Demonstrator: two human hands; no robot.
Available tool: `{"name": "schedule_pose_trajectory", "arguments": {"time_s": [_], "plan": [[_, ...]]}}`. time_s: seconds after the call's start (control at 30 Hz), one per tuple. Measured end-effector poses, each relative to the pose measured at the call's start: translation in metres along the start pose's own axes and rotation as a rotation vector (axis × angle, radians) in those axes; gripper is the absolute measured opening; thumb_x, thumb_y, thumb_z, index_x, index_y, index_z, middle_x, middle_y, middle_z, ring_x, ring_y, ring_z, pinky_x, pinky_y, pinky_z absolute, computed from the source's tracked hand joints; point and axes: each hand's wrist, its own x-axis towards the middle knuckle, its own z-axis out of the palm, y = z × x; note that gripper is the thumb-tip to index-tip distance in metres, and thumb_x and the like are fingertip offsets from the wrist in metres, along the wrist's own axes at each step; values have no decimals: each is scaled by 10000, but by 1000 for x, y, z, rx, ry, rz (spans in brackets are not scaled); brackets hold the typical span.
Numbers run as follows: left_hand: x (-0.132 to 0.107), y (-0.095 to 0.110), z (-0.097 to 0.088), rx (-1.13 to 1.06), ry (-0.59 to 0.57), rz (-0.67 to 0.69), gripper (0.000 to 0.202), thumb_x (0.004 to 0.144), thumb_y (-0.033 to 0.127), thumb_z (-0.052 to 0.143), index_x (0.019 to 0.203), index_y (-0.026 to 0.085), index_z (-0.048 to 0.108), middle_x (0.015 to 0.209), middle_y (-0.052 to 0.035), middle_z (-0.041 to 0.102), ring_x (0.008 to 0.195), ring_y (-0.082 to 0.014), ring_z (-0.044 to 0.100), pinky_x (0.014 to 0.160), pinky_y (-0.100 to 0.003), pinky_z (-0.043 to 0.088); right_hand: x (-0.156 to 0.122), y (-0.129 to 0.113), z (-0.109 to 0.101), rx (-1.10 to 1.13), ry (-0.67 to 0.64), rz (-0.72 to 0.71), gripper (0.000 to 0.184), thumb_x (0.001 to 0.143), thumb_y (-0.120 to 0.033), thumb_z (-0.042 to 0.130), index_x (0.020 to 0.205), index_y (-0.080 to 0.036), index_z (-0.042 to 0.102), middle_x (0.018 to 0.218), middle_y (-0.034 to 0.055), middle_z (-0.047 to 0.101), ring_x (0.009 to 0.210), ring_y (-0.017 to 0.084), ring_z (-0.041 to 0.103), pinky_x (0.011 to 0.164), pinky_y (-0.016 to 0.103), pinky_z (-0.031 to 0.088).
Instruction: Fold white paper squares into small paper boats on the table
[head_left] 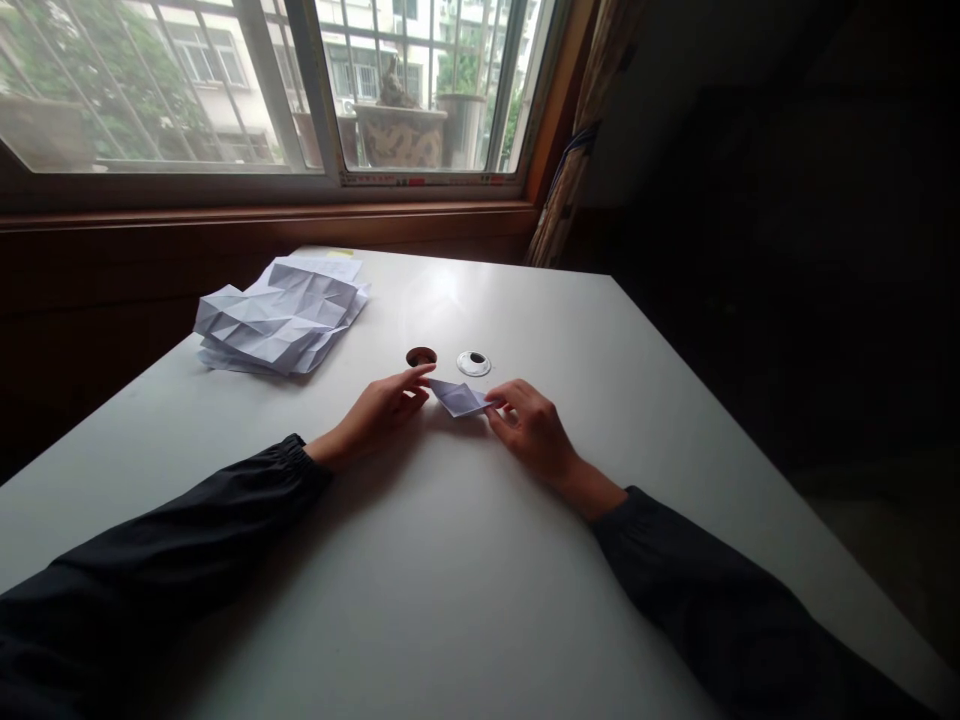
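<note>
A small piece of folded white paper (457,398), pointed at its left end, lies low over the white table (480,620) between my hands. My right hand (531,430) pinches its right end between fingers and thumb. My left hand (375,405) has its fingertips at the paper's left tip and seems to hold it there. Both hands rest close to the tabletop, and their fingers hide parts of the paper's ends.
A loose pile of creased white paper sheets (281,318) lies at the far left of the table. Just beyond my hands are a brown-rimmed cable hole (421,356) and a white ring grommet (474,363). A window (315,100) lies past the table's far edge.
</note>
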Motion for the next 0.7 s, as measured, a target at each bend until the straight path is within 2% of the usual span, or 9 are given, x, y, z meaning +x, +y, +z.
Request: {"name": "schedule_pose_trajectory", "arguments": {"time_s": [0.1, 0.2, 0.27, 0.37, 0.5, 0.63, 0.7], "plan": [[-3, 6, -2, -18, 27, -12, 432, 987, 298, 557, 1414, 227, 551, 1132, -78, 765, 950, -193, 750, 850, -307, 597, -1, -4, -1, 88, 2, 36, 212, 916, -122, 597, 1095, -222, 650, 1021, 59, 684, 823, 188, 681, 766, 335, 592], [-6, 10, 0, 8, -9, -15, 405, 968, 292, 615, 1369, 258, 573, 1052, -33, 787, 895, -182, 763, 856, -296, 588, -3, -11, 2, 122, -10, 86, 333, 921, -142, 620, 1240, -237, 615, 1027, 50, 721, 844, 192, 708, 807, 348, 610], [-9, 13, 2, 34, -44, -8, 408, 957, 255, 630, 1360, 278, 577, 1051, -15, 787, 893, -174, 764, 849, -282, 583, -4, -16, 5, 120, -35, 116, 369, 917, -145, 634, 1273, -236, 604, 1003, 44, 738, 864, 198, 722, 831, 352, 610], [-12, 18, 5, 73, -76, 3, 405, 947, 220, 637, 1344, 280, 580, 1048, -8, 784, 894, -170, 763, 820, -262, 576, -5, -21, 8, 94, -67, 153, 323, 910, -131, 632, 1218, -228, 643, 992, 45, 754, 866, 204, 733, 830, 351, 600], [-12, 21, 7, 123, -89, 2, 298, 956, 260, 644, 1252, 261, 606, 973, 5, 786, 840, -163, 752, 770, -251, 551, -5, -25, 9, 50, -87, 181, 232, 911, -130, 628, 1107, -230, 702, 944, 32, 767, 817, 207, 733, 782, 336, 577], [-11, 22, 7, 176, -100, -10, 142, 945, 320, 666, 1058, 235, 646, 893, 11, 768, 743, -149, 717, 676, -233, 502, -5, -26, 10, 11, -127, 127, 213, 948, -161, 597, 1113, -242, 705, 985, 46, 773, 859, 237, 726, 790, 370, 565], [-10, 24, 7, 206, -102, 7, 128, 953, 347, 654, 999, 227, 648, 879, 5, 756, 725, -148, 701, 656, -234, 483, -5, -26, 11, -1, -137, 88, 226, 970, -179, 577, 1151, -244, 694, 1041, 65, 771, 918, 259, 723, 828, 403, 568]]}}
